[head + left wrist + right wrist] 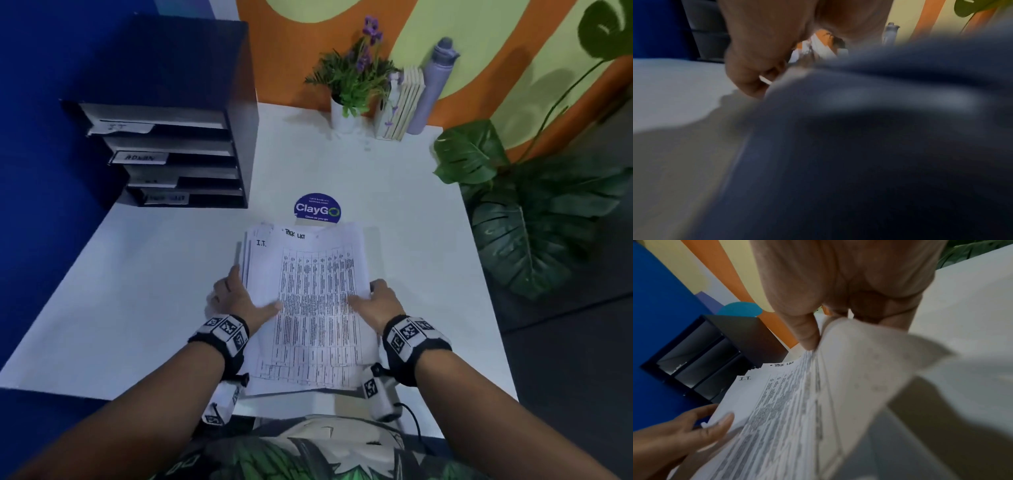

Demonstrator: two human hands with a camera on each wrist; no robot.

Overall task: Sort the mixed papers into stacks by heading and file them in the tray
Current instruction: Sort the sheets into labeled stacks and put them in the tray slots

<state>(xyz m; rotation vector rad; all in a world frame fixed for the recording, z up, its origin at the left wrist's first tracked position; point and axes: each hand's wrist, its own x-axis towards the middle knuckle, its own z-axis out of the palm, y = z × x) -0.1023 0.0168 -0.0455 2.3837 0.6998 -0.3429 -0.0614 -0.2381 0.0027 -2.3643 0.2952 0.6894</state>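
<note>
A stack of printed papers (310, 301) is held above the white table (154, 281) in front of me. Its top sheet is headed "TASK LIST"; a sheet under it, shifted left, reads "I.T." (745, 378). My left hand (236, 298) grips the stack's left edge, thumb on top. My right hand (376, 301) grips the right edge, thumb (807, 331) on top and fingers under the sheets. In the left wrist view the stack (879, 129) is a dark blur beside my curled fingers (750, 76). A black filing tray (178, 150) with labelled shelves stands at the back left.
A round blue "ClayGo" sticker (317, 209) lies just beyond the papers. A potted purple-flowered plant (356, 78), some books (404, 102) and a lilac bottle (433, 85) line the back edge. A large leafy plant (534, 212) stands off the table's right side.
</note>
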